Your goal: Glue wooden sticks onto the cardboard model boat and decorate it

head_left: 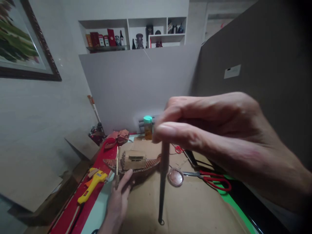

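Close to the camera, my right hand [207, 130] pinches a slim dark rod [162, 191] between thumb and fingers. The rod points downward, with a small ring at its lower end; its top is hidden in the fingers. Lower left, my left hand [120, 195] grips the near side of a brown model boat [135, 161], apparently made of cardboard. The boat has a box-like cabin in its middle. A thin pale stick [117, 162] stands upright at its left part; where its foot rests I cannot tell. Right of the rod lies a small round dish [175, 177] with something brownish in it.
Red-handled scissors [216, 182] lie on the right, a smaller red pair [179, 149] behind. A yellow glue gun [91, 188] rests on red cloth at left. A green-lidded jar [148, 128] stands at the back. Cardboard [195, 208] covers the table; grey panels [143, 84] enclose it.
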A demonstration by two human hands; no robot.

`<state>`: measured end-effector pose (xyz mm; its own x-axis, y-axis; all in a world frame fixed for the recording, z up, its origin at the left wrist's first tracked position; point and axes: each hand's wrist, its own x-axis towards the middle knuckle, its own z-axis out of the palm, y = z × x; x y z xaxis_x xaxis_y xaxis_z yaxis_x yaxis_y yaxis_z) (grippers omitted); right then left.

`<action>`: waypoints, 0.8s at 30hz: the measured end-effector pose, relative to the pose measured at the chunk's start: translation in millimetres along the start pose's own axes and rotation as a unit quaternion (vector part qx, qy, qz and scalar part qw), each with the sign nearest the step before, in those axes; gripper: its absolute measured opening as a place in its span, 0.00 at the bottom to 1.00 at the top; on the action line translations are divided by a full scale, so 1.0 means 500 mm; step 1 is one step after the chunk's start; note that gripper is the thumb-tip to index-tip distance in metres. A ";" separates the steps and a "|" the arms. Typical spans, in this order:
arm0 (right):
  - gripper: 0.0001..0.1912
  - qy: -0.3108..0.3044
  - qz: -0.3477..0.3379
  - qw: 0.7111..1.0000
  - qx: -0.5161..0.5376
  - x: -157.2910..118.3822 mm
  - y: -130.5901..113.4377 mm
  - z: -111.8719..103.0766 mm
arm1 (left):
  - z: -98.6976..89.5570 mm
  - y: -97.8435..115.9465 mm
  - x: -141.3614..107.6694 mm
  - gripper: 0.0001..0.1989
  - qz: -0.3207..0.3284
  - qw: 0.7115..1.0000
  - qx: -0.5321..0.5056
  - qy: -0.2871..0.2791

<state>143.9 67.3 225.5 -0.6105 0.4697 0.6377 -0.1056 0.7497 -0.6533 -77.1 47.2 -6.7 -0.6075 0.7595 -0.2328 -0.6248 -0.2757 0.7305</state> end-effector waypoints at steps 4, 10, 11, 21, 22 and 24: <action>0.10 0.041 0.021 0.999 -0.016 -0.041 0.027 -0.028 | 0.019 0.028 -0.004 0.07 0.013 1.000 0.002 0.025; 0.08 0.066 0.031 0.997 -0.010 -0.086 0.064 -0.049 | 0.012 0.022 0.030 0.07 0.068 0.995 0.036 0.059; 0.08 0.071 0.029 0.997 -0.020 -0.092 0.068 -0.051 | 0.010 0.016 0.036 0.07 0.079 0.993 0.052 0.065; 0.09 0.087 0.017 0.995 -0.056 -0.131 0.104 -0.062 | -0.014 -0.012 0.040 0.18 0.153 0.961 0.231 -0.001; 0.09 0.088 0.021 0.995 -0.050 -0.131 0.105 -0.064 | -0.024 -0.012 0.040 0.18 0.152 0.958 0.241 -0.012; 0.09 0.093 0.029 0.995 -0.037 -0.131 0.107 -0.068 | -0.051 -0.009 0.042 0.17 0.141 0.953 0.267 -0.031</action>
<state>204.8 92.6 162.5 -0.4576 0.5857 0.6690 -0.0120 0.7482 -0.6633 -99.4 49.3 -31.3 -0.6735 0.7377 0.0472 -0.0918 -0.1469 0.9849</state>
